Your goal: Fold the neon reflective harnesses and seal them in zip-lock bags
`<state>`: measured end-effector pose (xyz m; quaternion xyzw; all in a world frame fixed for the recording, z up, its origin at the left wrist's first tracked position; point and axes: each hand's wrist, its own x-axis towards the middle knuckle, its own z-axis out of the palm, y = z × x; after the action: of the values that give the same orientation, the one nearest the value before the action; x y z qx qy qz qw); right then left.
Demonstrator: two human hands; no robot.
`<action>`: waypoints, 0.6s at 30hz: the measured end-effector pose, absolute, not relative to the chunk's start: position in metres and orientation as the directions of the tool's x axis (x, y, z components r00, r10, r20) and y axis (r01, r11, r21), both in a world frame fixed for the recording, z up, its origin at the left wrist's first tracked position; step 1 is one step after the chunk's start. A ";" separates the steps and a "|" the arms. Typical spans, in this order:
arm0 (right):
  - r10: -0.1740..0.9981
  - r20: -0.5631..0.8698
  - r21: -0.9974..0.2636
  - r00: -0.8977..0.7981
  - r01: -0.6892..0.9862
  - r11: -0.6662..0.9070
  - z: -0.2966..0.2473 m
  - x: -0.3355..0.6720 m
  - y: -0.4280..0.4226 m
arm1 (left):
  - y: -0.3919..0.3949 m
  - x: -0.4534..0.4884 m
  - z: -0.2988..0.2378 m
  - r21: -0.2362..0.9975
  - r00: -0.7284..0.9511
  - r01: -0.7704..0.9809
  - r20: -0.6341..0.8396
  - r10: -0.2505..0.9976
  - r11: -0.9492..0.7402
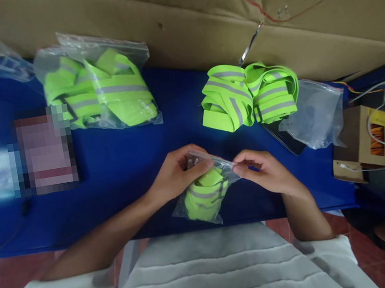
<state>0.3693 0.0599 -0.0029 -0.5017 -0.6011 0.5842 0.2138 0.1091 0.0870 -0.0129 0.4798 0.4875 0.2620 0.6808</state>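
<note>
on the blue table (124,154), the left hand (181,167) and right hand (264,166) pinch the bag (221,161), whose strap (206,197), below the fingers, could jam its opening by bulging upward.

It is a bit dim here. A big white shine sits on the left of the blue worktop (178,102), and the blue looks darker near the shirt (213,277). The held bag (230,163) has little shiny bits. Blurry squares hide one thing (48,154) on the left.
</note>
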 end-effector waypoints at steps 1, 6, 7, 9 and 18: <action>0.861 -0.330 -0.914 -0.386 0.358 -0.190 -0.003 0.368 0.059 | 0.087 0.109 -0.013 0.902 0.386 0.110 -0.425 0.819 0.417; 0.887 -0.287 -0.888 -0.363 0.447 -0.105 -0.001 0.367 0.060 | 0.088 0.109 -0.015 0.906 0.361 0.155 -0.424 0.831 0.395; 0.885 -0.278 -0.889 -0.374 0.449 -0.089 0.000 0.367 0.060 | 0.087 0.109 -0.015 0.908 0.364 0.163 -0.420 0.832 0.387; 0.877 -0.274 -0.899 -0.394 0.429 -0.088 0.000 0.366 0.060 | 0.086 0.110 -0.015 0.909 0.375 0.164 -0.417 0.828 0.383; 0.908 -0.261 -0.930 -0.328 0.337 -0.146 -0.006 0.348 0.057 | 0.083 0.116 -0.019 0.945 0.478 0.126 -0.325 0.816 0.302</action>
<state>0.3479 0.0567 -0.0060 -0.5187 -0.6001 0.5513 0.2588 0.1158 0.0825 -0.0193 0.5324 0.4424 0.2558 0.6749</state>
